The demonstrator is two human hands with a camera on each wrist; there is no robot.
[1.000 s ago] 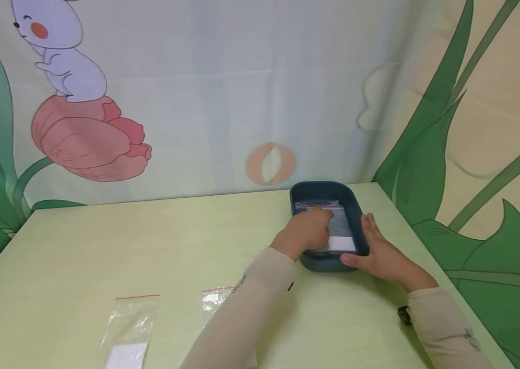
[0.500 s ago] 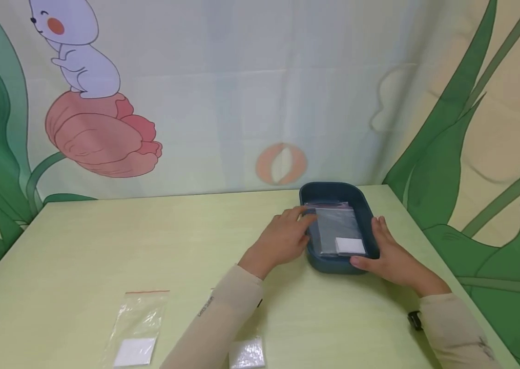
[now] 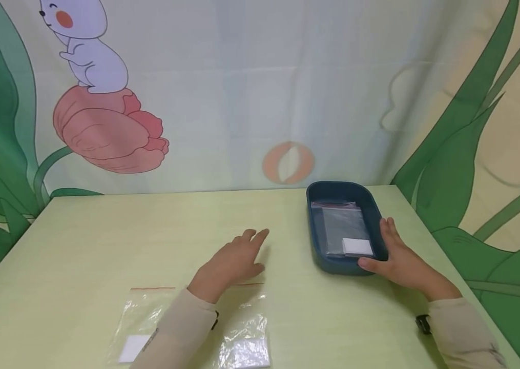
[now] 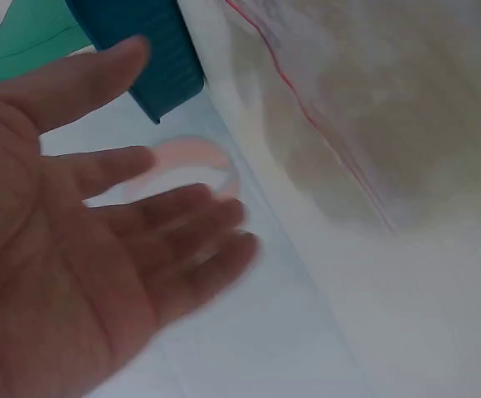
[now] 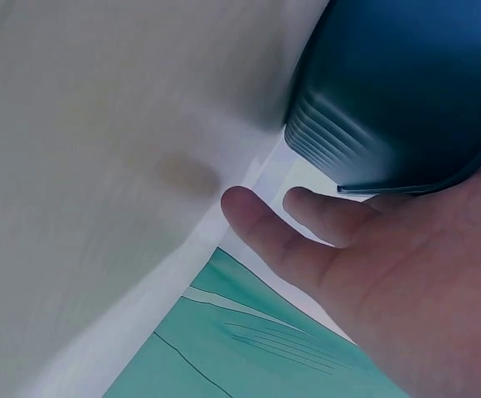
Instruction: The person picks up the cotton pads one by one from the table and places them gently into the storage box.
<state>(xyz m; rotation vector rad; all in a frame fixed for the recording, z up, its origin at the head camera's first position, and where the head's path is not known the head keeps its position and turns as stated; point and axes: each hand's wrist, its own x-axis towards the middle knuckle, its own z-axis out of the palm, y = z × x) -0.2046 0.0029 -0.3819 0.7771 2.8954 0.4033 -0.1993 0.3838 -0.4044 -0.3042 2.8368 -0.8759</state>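
Note:
My left hand [image 3: 228, 264] hovers over the middle of the table, fingers loosely spread and holding nothing; the left wrist view shows its bare palm [image 4: 58, 240]. Below it lies a clear zip bag [image 3: 244, 328] with a red seal line and a white card inside. My right hand [image 3: 404, 264] rests against the near right corner of a dark blue plastic box [image 3: 337, 266], thumb at the front rim and straight fingers along the right side. Inside the box, zip bags [image 3: 345, 225] lie stacked, the top one with a white card [image 3: 357, 246].
Another clear zip bag [image 3: 142, 307] with a white card lies to the left, partly covered by my left sleeve [image 3: 174, 330]. The pale yellow table [image 3: 117, 236] meets a printed curtain [image 3: 223, 102] at its back and right edges.
My left hand has come out of the box, leaving the bags inside, and moved left and toward me over the table. My right hand stays at the box.

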